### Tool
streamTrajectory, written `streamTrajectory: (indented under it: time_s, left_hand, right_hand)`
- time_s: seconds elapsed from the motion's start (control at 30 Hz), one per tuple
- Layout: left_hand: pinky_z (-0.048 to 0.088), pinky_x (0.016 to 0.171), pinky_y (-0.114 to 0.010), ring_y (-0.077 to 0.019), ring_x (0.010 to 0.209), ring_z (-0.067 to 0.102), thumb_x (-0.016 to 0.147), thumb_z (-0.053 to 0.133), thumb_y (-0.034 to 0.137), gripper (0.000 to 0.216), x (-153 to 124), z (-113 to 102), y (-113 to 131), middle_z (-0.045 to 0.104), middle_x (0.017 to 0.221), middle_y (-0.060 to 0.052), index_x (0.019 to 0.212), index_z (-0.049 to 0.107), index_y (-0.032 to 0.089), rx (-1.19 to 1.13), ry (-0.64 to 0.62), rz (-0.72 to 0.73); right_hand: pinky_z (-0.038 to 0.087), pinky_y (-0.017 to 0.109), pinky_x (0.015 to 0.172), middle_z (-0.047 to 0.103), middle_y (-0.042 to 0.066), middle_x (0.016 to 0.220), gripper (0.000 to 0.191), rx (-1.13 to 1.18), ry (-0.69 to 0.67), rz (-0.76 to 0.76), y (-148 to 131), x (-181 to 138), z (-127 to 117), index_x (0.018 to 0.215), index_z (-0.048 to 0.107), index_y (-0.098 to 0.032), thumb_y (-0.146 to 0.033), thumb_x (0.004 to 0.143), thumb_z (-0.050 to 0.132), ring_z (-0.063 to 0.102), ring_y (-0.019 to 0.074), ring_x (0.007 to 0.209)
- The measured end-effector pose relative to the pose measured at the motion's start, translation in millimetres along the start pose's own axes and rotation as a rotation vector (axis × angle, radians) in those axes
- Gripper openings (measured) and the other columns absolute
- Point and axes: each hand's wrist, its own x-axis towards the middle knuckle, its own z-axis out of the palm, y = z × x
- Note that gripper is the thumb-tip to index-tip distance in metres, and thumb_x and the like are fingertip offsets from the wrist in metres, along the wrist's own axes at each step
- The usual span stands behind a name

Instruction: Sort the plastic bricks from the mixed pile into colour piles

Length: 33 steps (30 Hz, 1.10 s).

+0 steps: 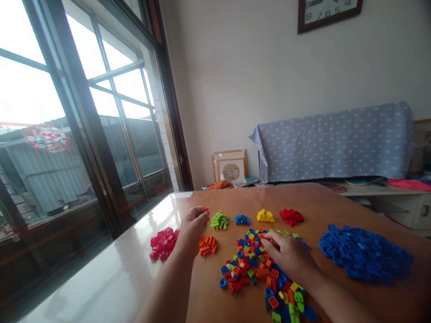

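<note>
My left hand (pixel 193 224) is closed in a pinch on a small orange toy brick (pixel 206 209), raised between the pink pile (pixel 163 243) and the green pile (pixel 219 221). Just below it on the table lies a small heap of orange bricks (pixel 208 245). Over the mixed pile of toy bricks (pixel 244 264), my right hand (pixel 286 252) has its thumb and index finger together, with an orange brick (pixel 261 235) at their tips. The palm hides part of the mixed pile, which holds red, orange, blue, green and yellow pieces.
Beyond the mixed pile sit small heaps of blue (pixel 242 220), yellow (pixel 265 215) and red bricks (pixel 291 216). A large blue pile (pixel 364 253) spreads at the right of the wooden table (pixel 225 316). Glass doors (pixel 110 103) stand left; a cloth-covered object (pixel 332 143) stands behind.
</note>
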Motion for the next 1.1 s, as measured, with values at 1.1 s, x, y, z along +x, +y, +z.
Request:
streamTrajectory:
  time_s: [1.1]
  left_hand:
    - [0.050,0.078,-0.028,-0.0164,0.085,0.062,0.090,0.056,0.022,0.022,-48,-7,-47,0.065,0.100,-0.005,0.109,0.067,0.021,0.638,-0.282,0.489]
  right_hand:
    - [0.041,0.028,0.065,0.071,0.000,0.078,0.027,0.049,-0.170,-0.014,-15,-7,12,0.085,0.068,-0.025,-0.045,0.094,0.050,0.066,0.0189,0.074]
